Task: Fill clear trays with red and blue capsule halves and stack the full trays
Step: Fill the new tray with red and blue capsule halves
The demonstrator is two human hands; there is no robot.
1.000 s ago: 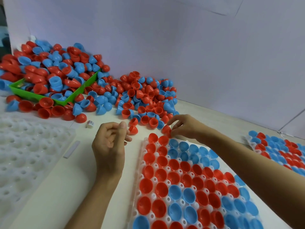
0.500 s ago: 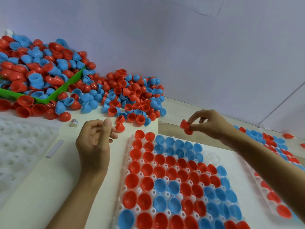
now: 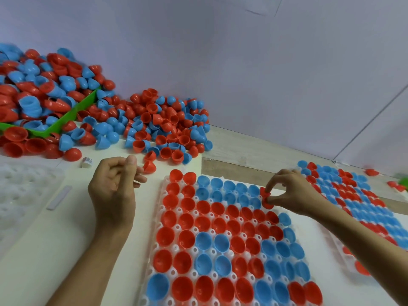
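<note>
At the far right corner of the near tray (image 3: 163, 196), the right hand (image 3: 293, 191) pinches a red capsule half (image 3: 266, 198) between thumb and fingertips, holding it low over the last pockets of the far row, beside the blue halves (image 3: 229, 188) already seated there; whether it touches the tray cannot be told. That clear tray lies on the tabletop (image 3: 55, 250) straight before the person and is packed nearly full with red and blue halves, open sides up, red down its left columns and across the middle, blue along the far row and in patches toward the near edge. The left hand (image 3: 112, 191) is raised just left of the tray's far left corner, fingers loosely curled with the thumb against them, gripping nothing that can be seen; a loose red half (image 3: 149, 167) lies just beyond its fingertips. A second filled tray (image 3: 362, 202) sits to the right, partly behind the right forearm. Toward the far left corner of the tabletop a large heap of loose halves (image 3: 163, 127) spreads out from an overflowing green bin (image 3: 72, 114). An empty clear tray (image 3: 24, 195) lies at the left edge, with a flat white strip (image 3: 59, 197) and a small white roll (image 3: 86, 162) between it and the left hand.
</note>
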